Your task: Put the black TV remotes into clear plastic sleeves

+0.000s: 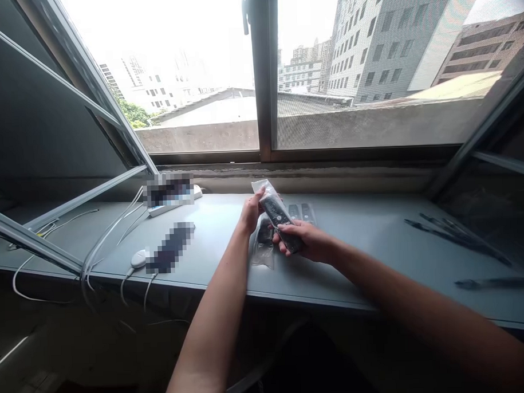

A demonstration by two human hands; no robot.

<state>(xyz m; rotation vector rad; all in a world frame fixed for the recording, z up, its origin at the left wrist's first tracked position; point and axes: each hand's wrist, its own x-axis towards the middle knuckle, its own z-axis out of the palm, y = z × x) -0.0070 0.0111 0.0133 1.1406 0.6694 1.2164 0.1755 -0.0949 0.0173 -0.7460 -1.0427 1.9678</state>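
A dark remote control (276,212) with light buttons is held at a tilt above the table, its upper part inside a clear plastic sleeve (260,187). My left hand (250,213) is closed on the sleeved upper end, thumb along its side. My right hand (304,240) grips the lower end, thumb on top and fingers curled beneath. Just under my hands lies a clear plastic bag (263,256) with a dark item in it, partly covered. Behind my right hand, more dark remotes (306,211) lie in clear wrapping on the tabletop.
The pale table (355,279) runs below a window. On its left stand a white power strip (197,192), cables, a round white charger (139,258) and a blurred-out dark object (171,247). Several dark pen-like items (456,235) lie at right. Metal frames (108,101) flank both sides.
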